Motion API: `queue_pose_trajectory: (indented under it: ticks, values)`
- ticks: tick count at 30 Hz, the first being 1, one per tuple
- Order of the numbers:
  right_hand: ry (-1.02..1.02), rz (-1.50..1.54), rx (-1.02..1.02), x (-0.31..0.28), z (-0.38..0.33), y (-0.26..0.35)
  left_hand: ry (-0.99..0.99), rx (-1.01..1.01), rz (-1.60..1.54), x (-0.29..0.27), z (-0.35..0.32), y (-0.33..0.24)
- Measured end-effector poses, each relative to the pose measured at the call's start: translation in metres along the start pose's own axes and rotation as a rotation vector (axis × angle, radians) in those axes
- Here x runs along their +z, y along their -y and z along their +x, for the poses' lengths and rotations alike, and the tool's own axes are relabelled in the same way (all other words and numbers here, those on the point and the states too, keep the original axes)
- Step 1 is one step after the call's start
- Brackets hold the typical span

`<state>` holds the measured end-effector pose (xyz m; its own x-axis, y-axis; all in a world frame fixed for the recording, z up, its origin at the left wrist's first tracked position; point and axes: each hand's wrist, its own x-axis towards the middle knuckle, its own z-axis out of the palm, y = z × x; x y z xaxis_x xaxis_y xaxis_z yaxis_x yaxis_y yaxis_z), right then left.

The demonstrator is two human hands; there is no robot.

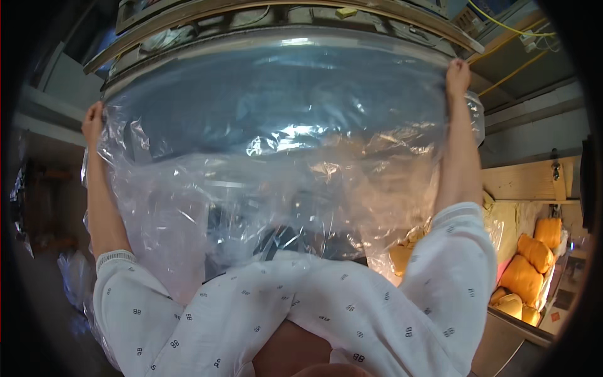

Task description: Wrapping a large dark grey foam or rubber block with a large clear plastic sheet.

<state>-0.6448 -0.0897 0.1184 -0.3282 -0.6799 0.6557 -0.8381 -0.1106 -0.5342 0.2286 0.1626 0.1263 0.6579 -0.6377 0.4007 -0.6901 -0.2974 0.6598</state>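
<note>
Film [169, 195], clear and plastic, is pinched near its far left corner by the curled fingers of the left hand [93, 122] and near its far right corner by the closed right hand [459, 76], the arms being held wide apart. Beneath its far part, a blue-grey panel [282, 75] is covered; there the spreading is judged largely done. The near part is left rumpled and slack toward the patterned white shirt [352, 301], so smoothing appears unfinished. Whether one layer or two is held cannot be told. Beyond the far edge, a curved-looking wooden rail [468, 43] is seen, and at the right, orange-yellow bundles [524, 276] are stacked.
</note>
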Motion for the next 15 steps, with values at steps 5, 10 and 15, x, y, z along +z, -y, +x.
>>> queue_pose_trajectory:
  ticks: [5,10,15]
  values:
    - [0.106,0.472,0.121,0.01,-0.014,-0.005,0.002,-0.1,-0.18,0.036,0.028,-0.002]
    - [0.174,0.298,0.15,0.025,-0.003,0.016,0.031,-0.146,-0.279,0.048,0.052,0.003]
    - [0.192,0.354,0.176,0.021,0.008,-0.001,-0.029,-0.111,-0.082,0.066,0.06,-0.01]
